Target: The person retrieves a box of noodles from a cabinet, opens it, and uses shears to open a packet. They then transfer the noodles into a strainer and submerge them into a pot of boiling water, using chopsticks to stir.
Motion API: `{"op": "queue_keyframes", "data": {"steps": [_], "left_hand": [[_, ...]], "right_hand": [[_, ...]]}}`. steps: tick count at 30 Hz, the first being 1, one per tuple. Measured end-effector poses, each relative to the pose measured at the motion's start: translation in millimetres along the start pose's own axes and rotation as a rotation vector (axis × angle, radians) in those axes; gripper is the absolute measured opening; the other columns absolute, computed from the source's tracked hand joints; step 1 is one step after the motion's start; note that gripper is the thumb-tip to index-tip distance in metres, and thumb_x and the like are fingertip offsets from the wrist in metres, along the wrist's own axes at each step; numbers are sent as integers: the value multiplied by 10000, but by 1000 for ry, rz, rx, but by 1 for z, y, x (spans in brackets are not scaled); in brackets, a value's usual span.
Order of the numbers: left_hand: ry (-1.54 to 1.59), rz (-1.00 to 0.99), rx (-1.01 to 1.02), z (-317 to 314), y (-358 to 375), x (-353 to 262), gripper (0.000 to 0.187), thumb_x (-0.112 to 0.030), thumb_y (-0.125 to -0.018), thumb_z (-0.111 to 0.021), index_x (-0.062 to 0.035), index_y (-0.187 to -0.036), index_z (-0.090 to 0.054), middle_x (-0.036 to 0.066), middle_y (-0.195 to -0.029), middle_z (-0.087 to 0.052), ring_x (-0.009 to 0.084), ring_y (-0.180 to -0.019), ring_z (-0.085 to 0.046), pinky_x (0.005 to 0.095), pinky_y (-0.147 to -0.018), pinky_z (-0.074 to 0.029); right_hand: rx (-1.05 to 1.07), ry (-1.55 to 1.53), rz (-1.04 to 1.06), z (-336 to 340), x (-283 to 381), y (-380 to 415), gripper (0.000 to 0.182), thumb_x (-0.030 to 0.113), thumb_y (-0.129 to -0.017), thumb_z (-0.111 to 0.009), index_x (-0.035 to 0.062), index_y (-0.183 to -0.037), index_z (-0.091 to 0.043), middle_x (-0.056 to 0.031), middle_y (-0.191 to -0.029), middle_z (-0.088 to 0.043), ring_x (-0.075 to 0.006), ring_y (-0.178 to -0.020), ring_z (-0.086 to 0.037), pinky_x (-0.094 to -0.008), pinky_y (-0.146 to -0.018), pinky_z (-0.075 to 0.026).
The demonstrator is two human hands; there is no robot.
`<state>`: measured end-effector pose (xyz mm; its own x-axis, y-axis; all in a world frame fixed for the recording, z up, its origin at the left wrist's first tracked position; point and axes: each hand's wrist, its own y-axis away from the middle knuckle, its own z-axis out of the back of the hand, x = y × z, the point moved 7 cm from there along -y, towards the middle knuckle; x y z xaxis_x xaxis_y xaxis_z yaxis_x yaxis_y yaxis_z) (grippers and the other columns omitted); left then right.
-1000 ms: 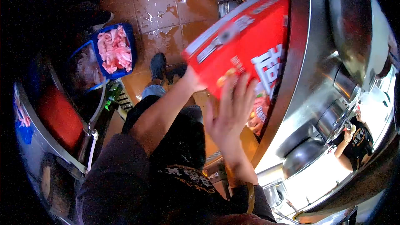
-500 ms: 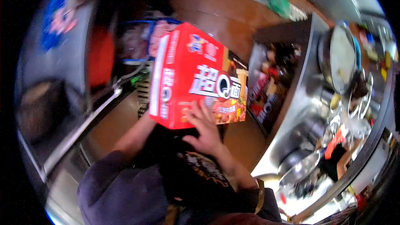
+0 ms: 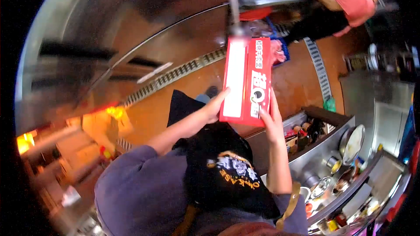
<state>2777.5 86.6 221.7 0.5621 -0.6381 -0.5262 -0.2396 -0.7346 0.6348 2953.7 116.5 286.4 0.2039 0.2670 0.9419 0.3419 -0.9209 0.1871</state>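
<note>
Between my hands is a red carton of instant noodles [image 3: 257,83], with white printing and a white panel on its narrow side, which faces up. My left hand [image 3: 216,105] grips its left edge near the lower corner; some of its fingers are hidden behind the carton. On the opposite edge, my right hand [image 3: 273,122] is closed with its thumb on the printed side. The carton is held in front of my black apron [image 3: 223,157], above the floor.
To the right runs a steel counter [image 3: 302,164] with pots, bowls and a large pan [image 3: 352,144]; bottles and packets fill a shelf below. A person in a pink top [image 3: 356,4] works at a far counter. Blue crates [image 3: 284,57] stand on the floor. Drain grates [image 3: 183,72] cross the floor.
My view has swung to the left. The carton has turned from its broad printed front to its narrow side, and my right hand has shifted from that front to the right edge.
</note>
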Motion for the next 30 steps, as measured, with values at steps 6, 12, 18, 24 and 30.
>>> {"op": "queue_keyframes", "data": {"steps": [6,12,18,24,30], "left_hand": [[-64,-191,-232,116,60,46,515,-192,-882,-602,15,-1333,-464,165,-1284,-566,242,-1136,-579,383,-997,-458],[115,-439,-676,245,136,34,537,-224,-866,-665,3,-1318,-486,135,-1235,-601,218,-1090,-595,361,-942,-480],[263,-423,-1050,365,336,-75,550,-367,-846,-671,38,-1202,-564,162,-1044,-674,222,-915,-660,343,-806,-528],[395,-325,-1492,546,421,-69,634,-485,-843,-630,71,-1136,-550,232,-989,-666,291,-906,-669,375,-781,-523],[462,-547,-1718,759,680,-46,562,-456,-863,-635,56,-1079,-553,156,-926,-654,191,-815,-635,328,-716,-509]], "right_hand": [[424,253,-213,-85,-93,-25,759,-6,-793,-612,0,-1461,-250,-164,-1423,-408,-229,-1294,-407,-333,-1073,-338],[916,509,-366,-279,-126,-71,793,54,-751,-719,-62,-1404,-285,-178,-1310,-508,-240,-1179,-522,-359,-1003,-425],[1293,1108,-348,-584,-156,-75,841,389,-642,-840,-17,-1235,-404,-181,-1090,-626,-306,-955,-641,-405,-825,-506],[1556,1083,412,-832,-258,-70,760,477,-714,-741,5,-1212,-414,-203,-1030,-631,-388,-888,-641,-466,-757,-508],[1704,1282,555,-1135,-384,114,579,417,-754,-681,5,-1093,-458,-233,-998,-623,-410,-872,-638,-484,-726,-515]]}}
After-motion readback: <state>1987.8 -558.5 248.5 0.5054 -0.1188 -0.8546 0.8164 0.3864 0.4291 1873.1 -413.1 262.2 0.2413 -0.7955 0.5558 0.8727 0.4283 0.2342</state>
